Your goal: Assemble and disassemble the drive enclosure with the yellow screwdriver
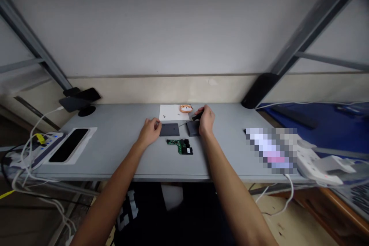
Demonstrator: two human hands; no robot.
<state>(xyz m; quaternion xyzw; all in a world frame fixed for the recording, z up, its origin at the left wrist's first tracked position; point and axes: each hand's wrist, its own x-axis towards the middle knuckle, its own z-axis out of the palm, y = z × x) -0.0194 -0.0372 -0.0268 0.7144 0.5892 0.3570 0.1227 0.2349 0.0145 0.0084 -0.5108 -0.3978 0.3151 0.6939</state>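
Note:
My left hand [150, 131] is closed, its curled fingertips at the left edge of a flat dark grey panel [170, 130] lying on the table. My right hand [207, 121] is wrapped round the black handle of a screwdriver [197, 116]. Its thin shaft slants left and down, with the tip by the panel's upper right corner. Beneath that hand sits a dark grey box-like casing [191, 128], partly hidden by the palm. Closer to me lies a green circuit board [180, 147] with black connector blocks.
Behind the panel, a white sheet [172, 110] carries several tiny dark screws and an orange-and-white animal-face case [186, 108]. A phone [69, 145] lies left, near a power strip [47, 146] and a black stand [86, 110]. At right are a black cylinder [259, 90] and a blurred-out screen [271, 152].

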